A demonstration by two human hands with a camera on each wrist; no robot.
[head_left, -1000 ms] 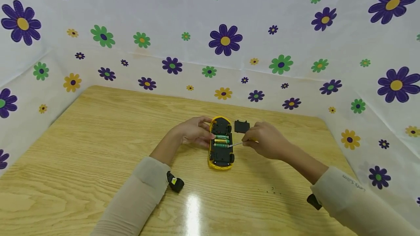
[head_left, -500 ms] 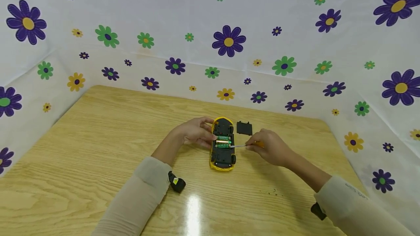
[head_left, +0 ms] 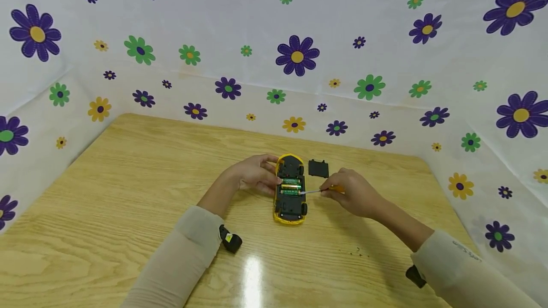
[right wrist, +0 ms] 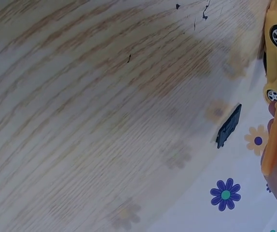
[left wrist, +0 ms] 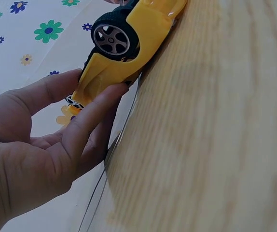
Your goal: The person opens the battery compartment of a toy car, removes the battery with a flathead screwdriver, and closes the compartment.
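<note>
**Upturned toy car being worked on at mid-table**

The yellow toy car is being steadied on the table by the left hand, fingers curled against its side. A screwdriver is being pinched by the right hand, tip at the batteries. A black cover is lying just beside.

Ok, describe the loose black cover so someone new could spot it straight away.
Start at the wooden table and find the upturned yellow toy car near its far edge. Just right of the car's far end, beyond the right hand, lies the battery cover: a small flat black plate, the only loose piece there.
</note>
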